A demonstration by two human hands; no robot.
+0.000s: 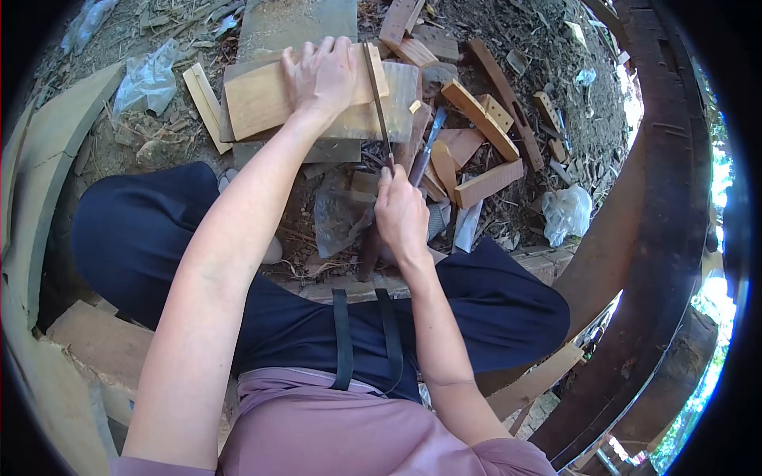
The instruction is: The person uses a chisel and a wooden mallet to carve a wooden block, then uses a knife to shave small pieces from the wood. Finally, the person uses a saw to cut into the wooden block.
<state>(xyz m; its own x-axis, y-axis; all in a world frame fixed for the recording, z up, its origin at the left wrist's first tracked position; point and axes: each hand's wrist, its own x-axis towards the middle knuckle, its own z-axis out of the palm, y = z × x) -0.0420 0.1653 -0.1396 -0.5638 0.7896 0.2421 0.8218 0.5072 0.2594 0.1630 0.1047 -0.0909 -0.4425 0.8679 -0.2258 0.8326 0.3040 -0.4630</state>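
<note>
A pale wooden board [258, 103] lies on a worn, flat wood block [401, 103] in front of me. My left hand [320, 78] presses on the board near its right end, its fingers reaching to the far edge. My right hand [401, 208] is closed around the handle of a handsaw. The saw's narrow dark blade [379, 99] lies across the board just right of my left hand, with a short strip of the wood [381, 71] on its other side. Part of the handle is hidden in my fist.
Right of the block lie a tool with a shiny flat blade [435, 127], several wood offcuts [488, 184] and a long dark strip [508, 107]. Plastic bags [567, 213] and chips litter the ground. A narrow piece of wood [206, 107] lies at left. Large curved timber [651, 198] stands at right.
</note>
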